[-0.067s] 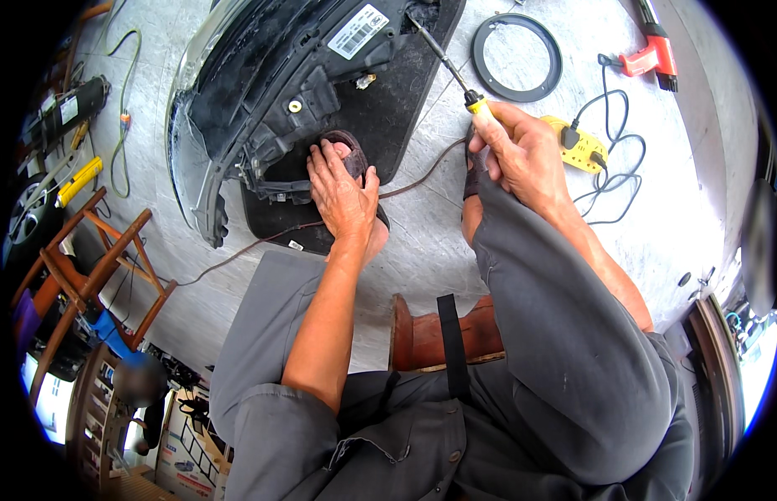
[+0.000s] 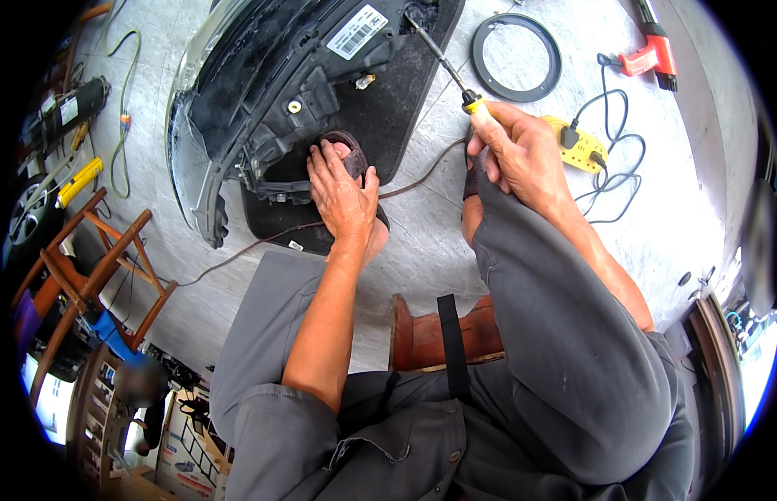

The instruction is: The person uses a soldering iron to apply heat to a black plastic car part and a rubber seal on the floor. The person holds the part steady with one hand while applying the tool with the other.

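A car headlight [image 2: 230, 92] with a clear lens and black housing lies on a black mat [image 2: 417, 100] at the upper left. My right hand [image 2: 522, 154] is closed round the yellow handle of a soldering iron [image 2: 449, 67]. Its long metal shaft slants up and left, and the tip reaches the far right part of the housing. My left hand [image 2: 342, 192] rests with fingers stretched out over my left foot in a dark sandal [image 2: 346, 154], beside the near edge of the housing. The palm hides part of the sandal.
Right of the mat lies a black ring [image 2: 555, 63]. Beyond my right hand are a yellow power strip [image 2: 584, 150] with black plugs and a red heat gun [image 2: 655, 58]. A brown cord [image 2: 238, 252] crosses the floor. A wooden stool [image 2: 104, 250] stands left; a red-brown seat [image 2: 422, 334] is below.
The soldering iron has shifted very slightly in my right hand's grip, its collar a touch to the left. My left hand and the headlight stay where they were.
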### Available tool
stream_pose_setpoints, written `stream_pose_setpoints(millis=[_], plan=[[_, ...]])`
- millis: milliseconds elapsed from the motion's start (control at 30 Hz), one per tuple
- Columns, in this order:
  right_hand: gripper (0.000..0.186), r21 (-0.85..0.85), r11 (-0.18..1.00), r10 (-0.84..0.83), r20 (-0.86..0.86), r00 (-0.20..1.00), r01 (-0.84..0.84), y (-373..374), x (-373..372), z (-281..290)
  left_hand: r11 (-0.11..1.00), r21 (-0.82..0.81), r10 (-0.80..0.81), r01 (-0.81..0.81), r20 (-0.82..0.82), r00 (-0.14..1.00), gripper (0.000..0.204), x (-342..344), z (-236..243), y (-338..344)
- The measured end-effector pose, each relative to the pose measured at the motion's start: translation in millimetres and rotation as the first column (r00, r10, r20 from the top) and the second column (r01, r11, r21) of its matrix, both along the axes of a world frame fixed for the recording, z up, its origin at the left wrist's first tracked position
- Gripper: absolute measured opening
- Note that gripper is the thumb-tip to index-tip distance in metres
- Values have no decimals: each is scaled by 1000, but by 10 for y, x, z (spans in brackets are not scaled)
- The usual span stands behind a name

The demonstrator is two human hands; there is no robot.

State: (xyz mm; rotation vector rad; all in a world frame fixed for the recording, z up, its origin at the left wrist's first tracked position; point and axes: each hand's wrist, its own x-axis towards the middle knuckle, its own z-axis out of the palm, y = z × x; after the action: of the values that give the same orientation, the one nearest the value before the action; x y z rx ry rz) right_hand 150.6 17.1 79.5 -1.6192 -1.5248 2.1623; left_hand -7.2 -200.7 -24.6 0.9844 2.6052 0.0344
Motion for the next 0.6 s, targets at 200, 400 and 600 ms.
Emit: stream_pose_setpoints(millis=[200, 400, 600], plan=[[31, -130, 991, 17, -17, 1000, -19, -40, 11, 74, 1000, 21, -10, 10, -3, 1000, 96, 2, -7, 6], [34, -32, 999, 8, -44, 999, -10, -130, 98, -29, 1000, 18, -12, 12, -11, 1000, 96, 0, -9, 0], [30, -16, 998, -65, -164, 984, 63, -169, 140, -256, 1000, 21, -3, 3, -1, 1000, 96, -5, -1, -1]])
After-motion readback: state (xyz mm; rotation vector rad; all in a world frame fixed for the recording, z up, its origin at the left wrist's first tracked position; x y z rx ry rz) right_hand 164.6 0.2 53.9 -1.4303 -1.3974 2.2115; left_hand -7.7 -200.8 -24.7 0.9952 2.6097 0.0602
